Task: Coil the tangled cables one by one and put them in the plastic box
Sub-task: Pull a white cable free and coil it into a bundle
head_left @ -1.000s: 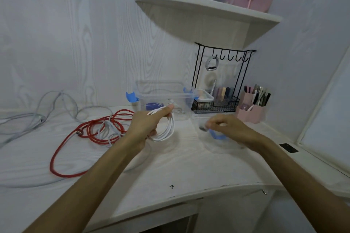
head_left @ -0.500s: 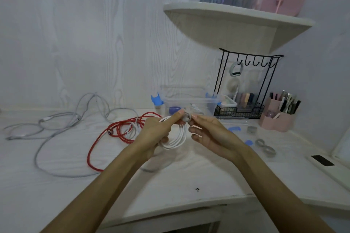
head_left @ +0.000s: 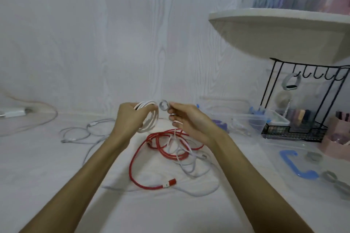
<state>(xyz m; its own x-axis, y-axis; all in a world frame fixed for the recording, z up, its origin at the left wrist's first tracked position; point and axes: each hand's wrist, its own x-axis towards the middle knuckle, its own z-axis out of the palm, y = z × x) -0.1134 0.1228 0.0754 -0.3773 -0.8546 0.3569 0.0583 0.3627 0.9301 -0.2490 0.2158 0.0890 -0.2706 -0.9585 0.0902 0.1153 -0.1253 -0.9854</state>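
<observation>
Fingers (head_left: 171, 107) now lift gray ring (head_left: 164, 105) above white coil (head_left: 149, 117).

To your right, a black wire rack (head_left: 295, 130) stands on the worktop (head_left: 47, 166) under a corner shelf (head_left: 280, 24); a pink holder (head_left: 337, 142) sits beside it.

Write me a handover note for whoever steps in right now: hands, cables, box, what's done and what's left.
Left hand grips the coiled white cable above the desk.
Right hand pinches a small grey ring next to the coil, likely a tie for it.
Red cable lies loose on the desk, tangled with pale cables; grey cable lies further left.
Plastic box stands open to the right; contents hard to tell. More grey rings lie near its blue handle.
Done: white cable coiled.
Left: secure it, box it, then coil and box the others.
</observation>
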